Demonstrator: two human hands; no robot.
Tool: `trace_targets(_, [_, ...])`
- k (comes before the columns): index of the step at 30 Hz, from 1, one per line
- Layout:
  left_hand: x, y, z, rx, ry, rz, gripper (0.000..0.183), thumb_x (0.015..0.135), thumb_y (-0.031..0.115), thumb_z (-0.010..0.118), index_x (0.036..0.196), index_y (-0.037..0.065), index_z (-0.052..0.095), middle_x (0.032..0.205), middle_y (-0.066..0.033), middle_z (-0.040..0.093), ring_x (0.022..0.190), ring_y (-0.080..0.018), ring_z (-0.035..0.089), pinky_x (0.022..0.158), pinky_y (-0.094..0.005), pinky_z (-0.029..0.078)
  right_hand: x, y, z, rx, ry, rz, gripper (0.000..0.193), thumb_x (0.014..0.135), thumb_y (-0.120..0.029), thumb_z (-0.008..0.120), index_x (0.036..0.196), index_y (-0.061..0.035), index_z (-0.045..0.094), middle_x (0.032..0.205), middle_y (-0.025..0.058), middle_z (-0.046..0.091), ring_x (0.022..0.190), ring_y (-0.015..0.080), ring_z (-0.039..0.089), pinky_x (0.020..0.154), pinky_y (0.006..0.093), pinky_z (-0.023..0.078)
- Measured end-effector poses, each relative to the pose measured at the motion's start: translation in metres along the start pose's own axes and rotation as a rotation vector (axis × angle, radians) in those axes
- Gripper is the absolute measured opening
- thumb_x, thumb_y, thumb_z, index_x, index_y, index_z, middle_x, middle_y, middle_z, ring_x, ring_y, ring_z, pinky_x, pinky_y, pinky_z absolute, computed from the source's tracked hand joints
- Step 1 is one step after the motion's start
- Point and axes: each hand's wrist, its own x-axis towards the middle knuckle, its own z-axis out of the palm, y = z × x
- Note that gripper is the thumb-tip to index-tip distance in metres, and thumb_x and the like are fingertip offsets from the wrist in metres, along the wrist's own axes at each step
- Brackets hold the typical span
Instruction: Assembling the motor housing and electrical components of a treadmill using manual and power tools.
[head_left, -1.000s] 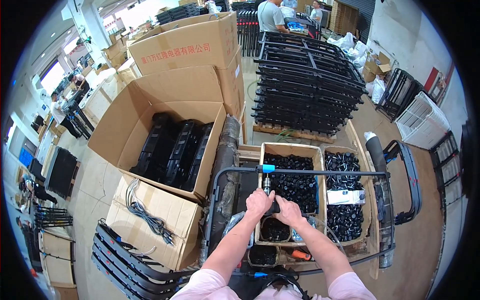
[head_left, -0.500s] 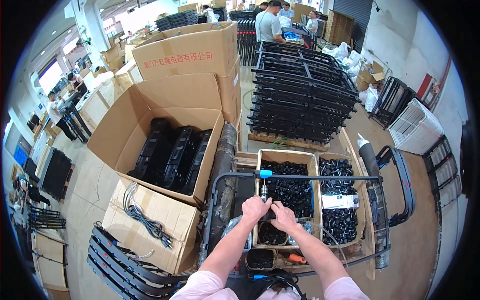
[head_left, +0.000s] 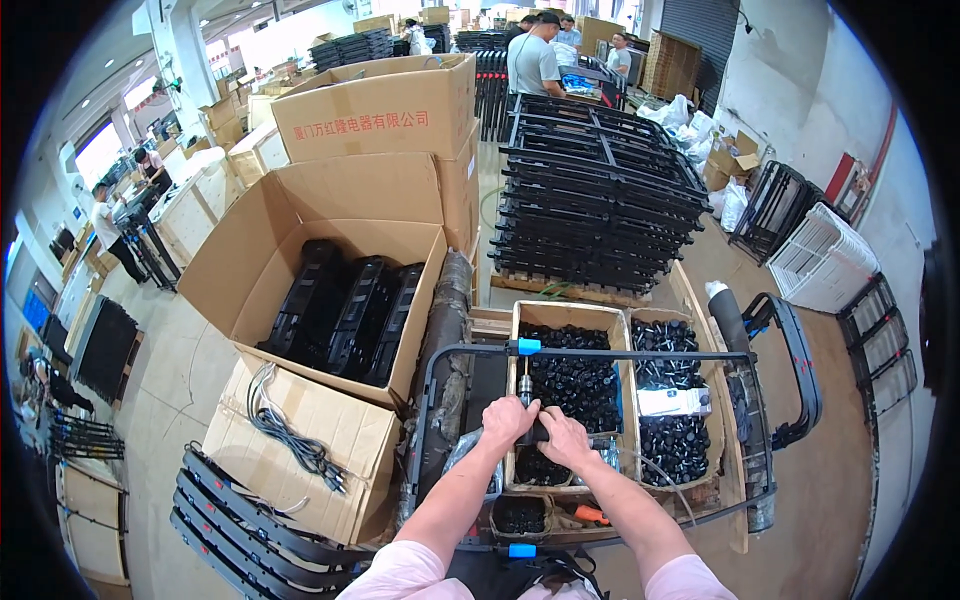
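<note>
1. Head view: our left hand (head_left: 508,418) has its fingers curled round the front of a dark hand tool (head_left: 525,386), close behind its shiny nose.
2. Our right hand (head_left: 566,437) is behind it. Its fingers are bent round the back part of the same tool, though their tips are hidden from us.
3. The tool is between our body and the far bar of a big black frame (head_left: 640,355). It points at a blue piece (head_left: 529,346) on that bar.
4. A second ago, the shiny nose sat closer to the blue piece. Now more of the thin bit (head_left: 527,367) shows between them. We think the tool has been pulled back a little, so it may not be pushing hard there now. We cannot tell if the tip touches.
5. The frame has stayed over the boxes. Below its far bar, black knobs (head_left: 578,392) fill one box, and more knobs with shiny stems (head_left: 672,450) fill the next, with a white packet (head_left: 674,402) on top.
6. Near us, another blue piece (head_left: 522,551) is on the near bar, and an orange thing (head_left: 592,515) lies just beyond it.
</note>
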Motion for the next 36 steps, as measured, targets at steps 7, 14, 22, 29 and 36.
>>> trace_targets(7, [-0.069, 0.004, -0.003, -0.17, -0.028, 0.017, 0.078, 0.093, 0.068, 0.061, 0.109, -0.007, 0.071, 0.102, -0.0322, 0.074, 0.101, -0.0467, 0.073, 0.089, -0.0516, 0.058, -0.067, -0.033, -0.018, -0.021, 0.009, 0.065, 0.061, 0.077, -0.019, 0.081, 0.132, -0.0056, 0.058, 0.129, 0.0185, 0.062, 0.107, 0.0413, 0.068, 0.089, 0.05, 0.057])
trace_targets(14, [-0.197, 0.021, 0.008, -0.795, 0.034, -0.093, 0.07, 0.095, 0.06, 0.065, 0.112, -0.008, 0.062, 0.103, -0.0272, 0.073, 0.103, -0.0424, 0.071, 0.091, -0.0481, 0.054, -0.187, -0.084, -0.053, -0.022, 0.153, -0.002, 0.066, 0.075, -0.018, 0.082, 0.134, -0.0036, 0.056, 0.116, 0.0203, 0.063, 0.101, 0.0406, 0.068, 0.086, 0.0498, 0.056])
trace_targets(22, [-0.378, 0.016, 0.023, -0.695, 0.074, -0.021, 0.052, 0.1, 0.048, 0.067, 0.108, -0.003, 0.062, 0.098, -0.0246, 0.072, 0.093, -0.0368, 0.071, 0.084, -0.0461, 0.053, -0.343, -0.114, -0.017, 0.046, 0.174, -0.074, 0.084, 0.066, -0.018, 0.085, 0.141, -0.0022, 0.051, 0.105, 0.0186, 0.063, 0.084, 0.0394, 0.065, 0.075, 0.0489, 0.053])
trace_targets(29, [-0.475, -0.057, 0.096, -0.699, 0.156, -0.17, 0.048, 0.098, 0.047, 0.07, 0.103, 0.0, 0.064, 0.087, -0.0188, 0.07, 0.083, -0.034, 0.069, 0.079, -0.0437, 0.054, -0.424, -0.14, 0.043, 0.156, 0.052, -0.181, 0.077, 0.07, -0.019, 0.082, 0.14, -0.0033, 0.054, 0.099, 0.0174, 0.063, 0.08, 0.0364, 0.066, 0.073, 0.0461, 0.053])
trace_targets(36, [-0.479, -0.101, 0.123, -0.835, 0.075, -0.358, 0.053, 0.099, 0.054, 0.066, 0.095, 0.001, 0.064, 0.085, -0.013, 0.07, 0.084, -0.0226, 0.067, 0.079, -0.0418, 0.053, -0.421, -0.152, 0.084, 0.163, -0.096, -0.147, 0.078, 0.071, -0.022, 0.083, 0.14, -0.0021, 0.052, 0.104, 0.0204, 0.066, 0.087, 0.0407, 0.069, 0.079, 0.0501, 0.056])
